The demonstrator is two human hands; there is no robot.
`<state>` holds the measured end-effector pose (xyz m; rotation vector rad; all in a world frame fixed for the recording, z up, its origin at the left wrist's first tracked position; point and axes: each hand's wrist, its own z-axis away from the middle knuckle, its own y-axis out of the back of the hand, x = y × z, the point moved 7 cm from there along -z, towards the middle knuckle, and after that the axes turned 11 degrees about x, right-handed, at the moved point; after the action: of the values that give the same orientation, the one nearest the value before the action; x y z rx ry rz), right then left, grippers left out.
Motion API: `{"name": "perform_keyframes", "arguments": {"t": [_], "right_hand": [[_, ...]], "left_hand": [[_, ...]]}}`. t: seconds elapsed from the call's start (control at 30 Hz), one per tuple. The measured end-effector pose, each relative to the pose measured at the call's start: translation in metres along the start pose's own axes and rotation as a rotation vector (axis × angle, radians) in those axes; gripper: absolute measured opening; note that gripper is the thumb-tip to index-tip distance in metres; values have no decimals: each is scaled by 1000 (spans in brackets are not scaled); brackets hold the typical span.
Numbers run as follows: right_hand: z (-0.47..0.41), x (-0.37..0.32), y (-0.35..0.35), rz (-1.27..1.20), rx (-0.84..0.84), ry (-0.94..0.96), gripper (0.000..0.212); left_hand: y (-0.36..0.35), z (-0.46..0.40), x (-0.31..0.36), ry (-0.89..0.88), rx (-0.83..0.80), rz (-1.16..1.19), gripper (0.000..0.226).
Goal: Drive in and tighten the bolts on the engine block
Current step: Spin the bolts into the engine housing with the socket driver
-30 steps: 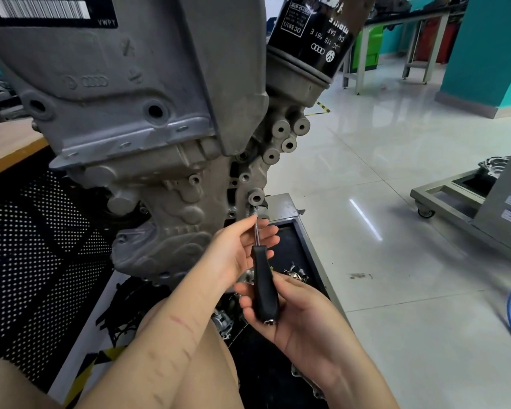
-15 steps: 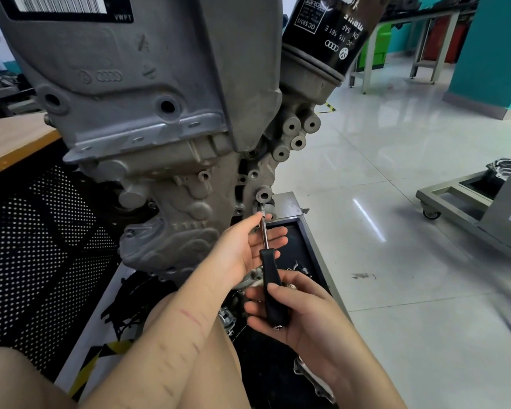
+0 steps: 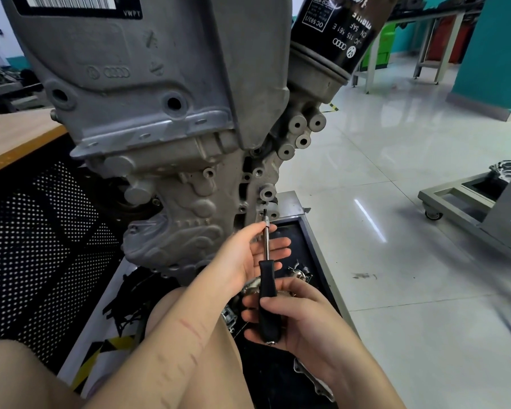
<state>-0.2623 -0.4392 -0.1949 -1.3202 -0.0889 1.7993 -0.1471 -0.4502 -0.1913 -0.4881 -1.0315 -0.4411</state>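
**Driver set to a low boss on the block**

Our right hand (image 3: 303, 317) wraps its fingers round the black handle of the driver (image 3: 267, 290), thumb laid across the front. The shaft runs up from it, nearly upright, and the tip sits at a small boss low on the right edge of the block (image 3: 160, 119). Whether a bolt is already seated under the tip we cannot tell; the spot is too small and partly hidden.

Our left hand (image 3: 248, 255) reaches in from below left and pinches the bare shaft just under the tip between thumb and forefinger; its other fingers lie straight behind the shaft.

The block hangs over us, grey cast metal with empty threaded bosses up its right side. A black oil filter (image 3: 337, 33) sticks out at its upper right. Under our hands lies a dark tray (image 3: 314, 249) with a steel rim, holding small metal parts (image 3: 300, 271). A perforated black panel (image 3: 42, 231) stands at left under a wooden benchtop (image 3: 15, 134). A wheeled steel frame (image 3: 455, 202) rests on the pale tiled floor at right.
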Motion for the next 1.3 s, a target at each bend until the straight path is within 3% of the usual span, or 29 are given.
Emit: {"name": "perform_keyframes", "arguments": {"t": [0.87,1.03,1.17,1.3], "right_hand": [[-8,14,-3,246,11,69,20],[-12,11,-3,69,121,101,12],[-9,9,0,108,213,168,24],[-4,6,1,175,263,193,22]], "left_hand": [[18,23,1,-40,-122,42,26],[17,31,7,-48,-142,34,23],[18,39,13,-51,-152,6,22],[20,49,18,-58,-134,-40,20]]}}
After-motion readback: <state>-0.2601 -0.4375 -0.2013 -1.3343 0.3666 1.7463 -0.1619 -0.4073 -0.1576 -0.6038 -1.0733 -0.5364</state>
